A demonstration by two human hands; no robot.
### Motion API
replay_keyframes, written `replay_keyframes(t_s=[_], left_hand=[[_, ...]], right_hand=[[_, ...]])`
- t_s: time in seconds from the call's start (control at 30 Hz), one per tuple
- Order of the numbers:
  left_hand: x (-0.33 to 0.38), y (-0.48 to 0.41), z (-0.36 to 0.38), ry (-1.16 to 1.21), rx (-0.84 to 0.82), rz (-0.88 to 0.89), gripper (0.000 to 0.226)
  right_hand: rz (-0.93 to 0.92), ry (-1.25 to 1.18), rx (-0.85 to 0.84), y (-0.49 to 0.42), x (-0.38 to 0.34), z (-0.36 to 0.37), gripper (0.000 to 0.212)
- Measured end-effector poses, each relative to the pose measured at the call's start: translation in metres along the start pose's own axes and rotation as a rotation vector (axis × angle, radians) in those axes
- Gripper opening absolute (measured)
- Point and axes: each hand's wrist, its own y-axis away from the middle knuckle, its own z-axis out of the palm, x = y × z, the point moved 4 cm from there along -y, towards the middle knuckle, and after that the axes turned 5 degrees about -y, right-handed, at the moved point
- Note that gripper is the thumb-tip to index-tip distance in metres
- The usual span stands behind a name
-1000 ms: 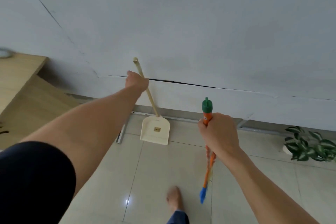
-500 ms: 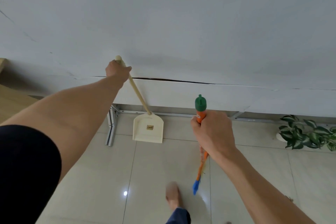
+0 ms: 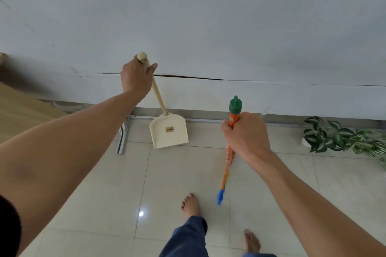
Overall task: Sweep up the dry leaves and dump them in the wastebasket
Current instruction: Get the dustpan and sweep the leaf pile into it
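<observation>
My left hand (image 3: 136,76) grips the top of the long wooden handle of a cream dustpan (image 3: 169,132), whose pan hangs near the tiled floor by the wall base. My right hand (image 3: 246,135) holds an orange broom (image 3: 227,165) just below its green cap. The broom's blue tip points down at the floor near my foot. No dry leaves or wastebasket are in view.
A white wall (image 3: 208,27) with a dark crack runs across ahead. A potted plant (image 3: 338,137) with striped leaves stands at the right by the wall. A metal bracket (image 3: 123,137) lies left of the dustpan. A wooden surface (image 3: 18,110) is at far left. My bare feet (image 3: 191,204) stand on the tiles.
My left hand has closed its grip on the handle's top and the dustpan has tilted and lifted slightly off the wall. The broom stays in my right hand; I have stepped closer.
</observation>
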Motion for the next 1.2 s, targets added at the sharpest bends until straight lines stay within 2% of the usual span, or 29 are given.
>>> replay_keyframes(t_s=[0.2,0.47,0.8,1.2], left_hand=[[0.061,0.091,-0.041,-0.020,0.093,0.125,0.049],[0.141,0.265,-0.067,0.023,0.201,0.103,0.054],[0.213,0.469,-0.060,0.062,0.152,-0.008,0.057],[0.260,0.665,-0.045,0.148,0.111,0.026,0.050]], right_hand=[[0.001,0.010,-0.007,0.054,0.076,-0.036,0.045],[-0.004,-0.048,0.013,0.145,0.207,-0.107,0.038],[0.066,-0.195,0.139,0.272,0.341,-0.153,0.023],[0.002,-0.227,0.271,0.440,0.451,-0.193,0.019]])
